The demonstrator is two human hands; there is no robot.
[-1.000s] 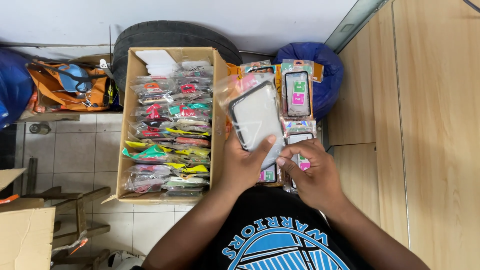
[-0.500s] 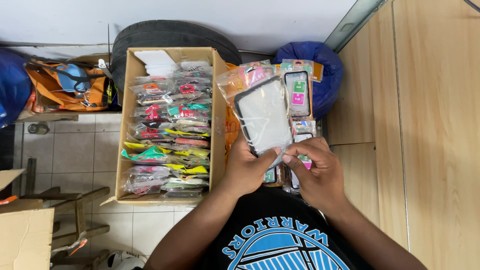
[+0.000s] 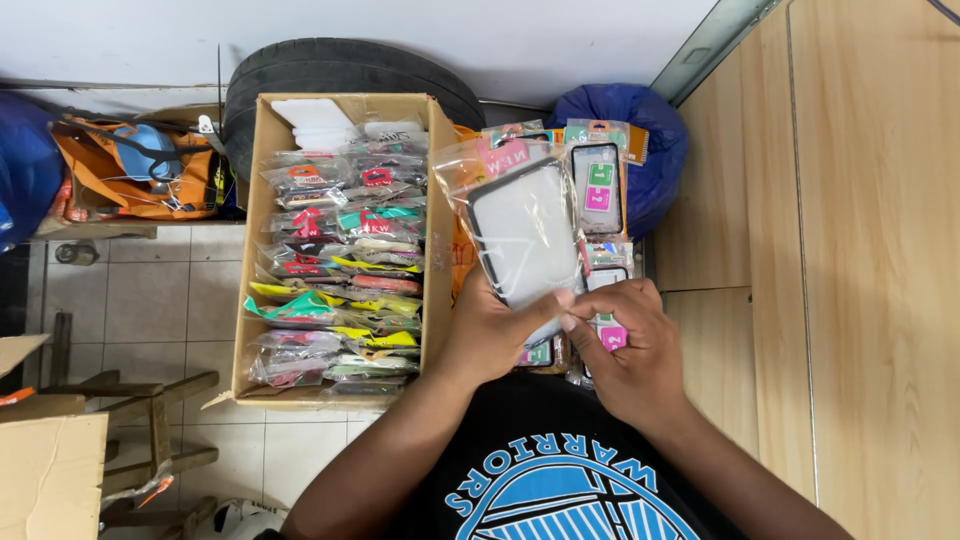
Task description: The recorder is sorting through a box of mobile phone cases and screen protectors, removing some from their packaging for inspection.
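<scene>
I hold a clear phone case with a black rim in a transparent plastic bag [image 3: 522, 232], upright in front of me. My left hand [image 3: 490, 330] grips its lower left edge, thumb on the front. My right hand [image 3: 622, 345] pinches the bag's bottom right corner with thumb and forefinger. Behind the case lies a pile of packaged phone cases with green and pink labels [image 3: 597, 190]. To the left stands an open cardboard box [image 3: 253, 250] packed with several bagged cases.
A black tyre [image 3: 340, 68] leans against the white wall behind the box. A blue bag [image 3: 655, 130] sits at the back right, an orange bag [image 3: 140, 170] at the left. Wooden panels [image 3: 860, 270] line the right side. A wooden stool [image 3: 150, 420] stands at lower left.
The bagged case has shifted from a leftward tilt to nearly upright and slightly right. My right hand rose to pinch its bottom corner beside my left thumb.
</scene>
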